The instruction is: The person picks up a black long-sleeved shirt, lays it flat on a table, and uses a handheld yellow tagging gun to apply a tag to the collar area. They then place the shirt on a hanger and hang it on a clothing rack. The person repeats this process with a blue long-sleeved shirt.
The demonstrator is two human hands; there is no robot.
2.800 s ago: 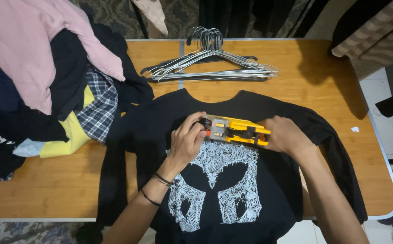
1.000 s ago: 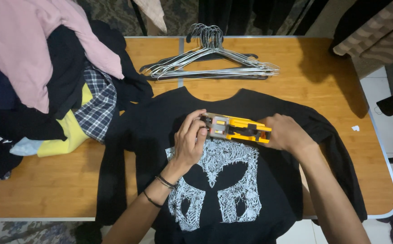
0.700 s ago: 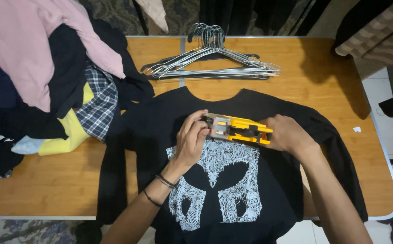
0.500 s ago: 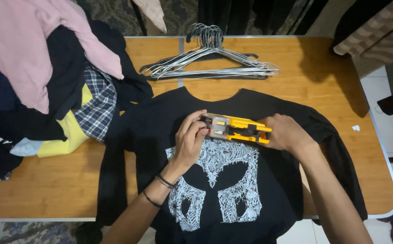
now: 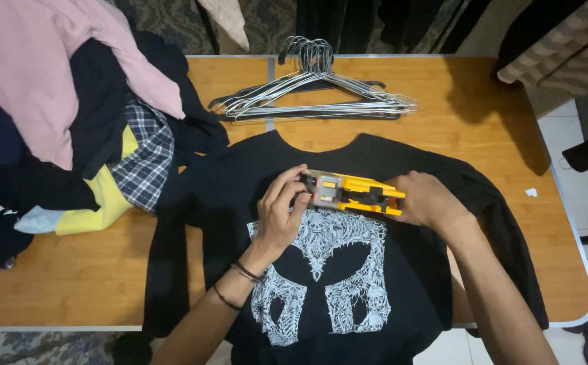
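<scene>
Nothing has shifted since the earlier frames: our left hand (image 5: 282, 211) and right hand (image 5: 428, 200) still clamp the yellow tool (image 5: 353, 192) between them, pressed onto the black T-shirt (image 5: 402, 270) beneath.

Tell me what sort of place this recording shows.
Probably a home laundry or clothes-sorting spot: a wooden folding table holds a heap of mixed clothes, a bundle of wire hangers and a black printed T-shirt spread flat, with tiled floor beside it.
</scene>
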